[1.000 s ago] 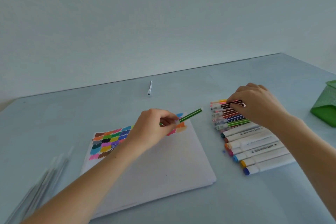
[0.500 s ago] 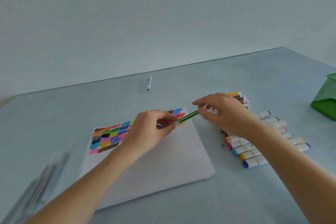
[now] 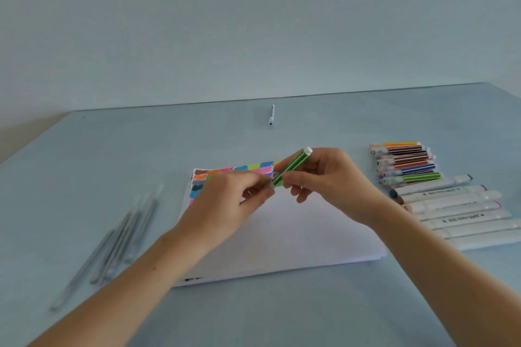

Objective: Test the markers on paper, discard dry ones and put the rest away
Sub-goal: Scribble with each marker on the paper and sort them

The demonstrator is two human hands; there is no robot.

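On the left of the pale blue table [image 3: 282, 318] lies a loose, blurred bundle of thin grey sticks [image 3: 118, 242], slanting from near left to far right; what they are cannot be told. Right of them sits a stack of white paper [image 3: 282, 234], and its far left corner carries a grid of colour swatches [image 3: 225, 175] in brown, orange, blue, green, pink and more. Above the paper both hands meet on one green striped marker [image 3: 290, 169], which is held off the sheet and tilts up toward the far right, its white end cap uppermost. The left hand [image 3: 228, 205] pinches the lower end with thumb and fingers closed; that end is hidden in the grip, so whether a cap or tip is there cannot be told. The right hand [image 3: 329, 180] grips the barrel just above, thumb and forefinger clamped on it, the other fingers curled beneath. Far beyond the hands, alone near the table's far edge, lies a small white pen [image 3: 271, 115]. To the right of the paper a row of thin striped markers [image 3: 406, 163] lies side by side, caps pointing left, and touching its near side a row of thick white markers [image 3: 456, 211] continues toward the near right
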